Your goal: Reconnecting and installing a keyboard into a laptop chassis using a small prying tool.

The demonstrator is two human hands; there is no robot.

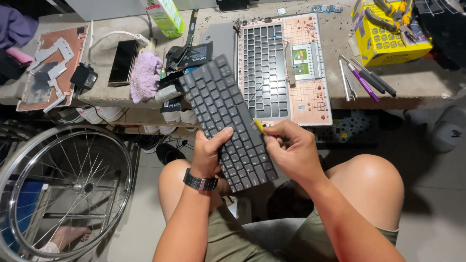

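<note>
I hold a dark grey laptop keyboard (221, 106) tilted above my lap, its far end reaching up toward the bench. My left hand (208, 153), with a black watch on the wrist, grips its left edge near the lower end, thumb across the keys. My right hand (290, 151) is closed on a small yellow-tipped tool (259, 126) whose tip touches the keyboard's right edge. On the bench beyond lies an opened laptop case (310, 73) with a keyboard frame and a copper-coloured inner plate.
A yellow box (388, 36) with pliers on top stands at the back right, with pens and screwdrivers (364, 77) beside it. A phone (122, 60), purple cloth (144, 73), charger and another panel (46, 68) lie left. A wheelchair wheel (63, 187) is beside my left knee.
</note>
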